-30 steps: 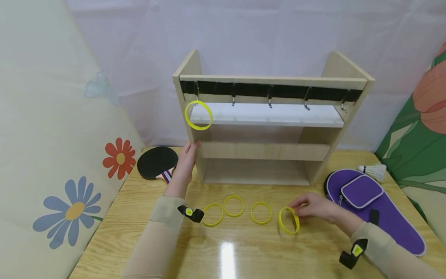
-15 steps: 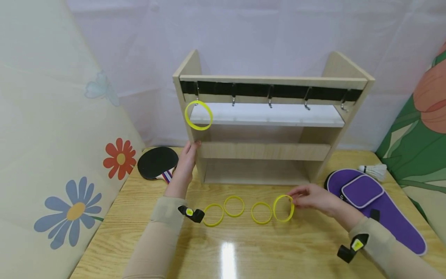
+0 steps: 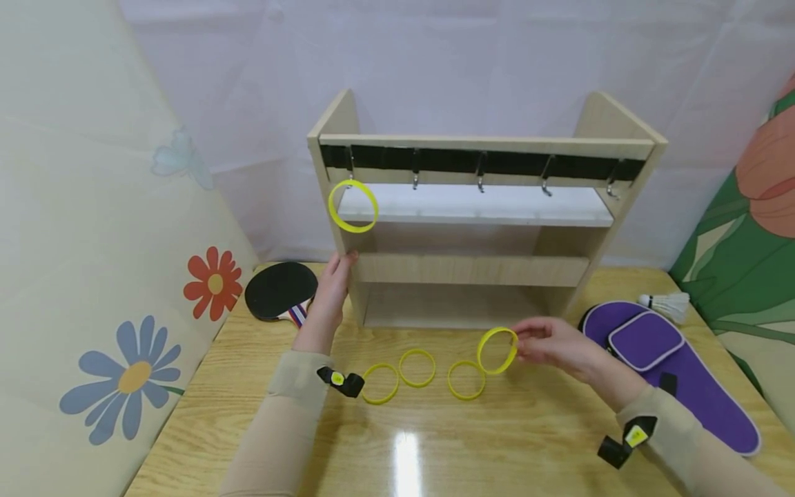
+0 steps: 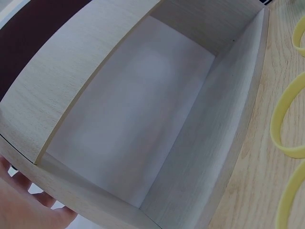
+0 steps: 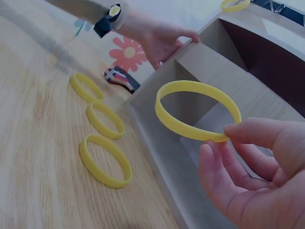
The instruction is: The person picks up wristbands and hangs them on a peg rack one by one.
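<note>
My right hand (image 3: 555, 346) pinches a yellow wristband-like ring (image 5: 178, 126) between thumb and fingers. In the head view this ring is raised in front of the wooden shelf (image 3: 472, 270), over the table. My left hand (image 3: 329, 297) holds the shelf's left side panel, thumb at the front edge and fingers along the outer face. Another yellow ring (image 3: 354, 228) hangs from the leftmost metal hook on the black strip (image 3: 447, 159); the other hooks carry nothing. Three more rings lie flat on the table, one of them a left ring (image 3: 377, 402).
A black table tennis bat (image 3: 281, 290) lies left of the shelf, its handle partly hidden by my left arm. On the right are a purple bat case (image 3: 677, 379) and a white shuttlecock (image 3: 671, 305). Patterned cloths stand at both sides of the wooden table (image 3: 472, 449).
My right hand has lifted the pinched ring and carried it away from me, slightly left, toward the shelf. My left hand and the hanging ring have stayed in place.
</note>
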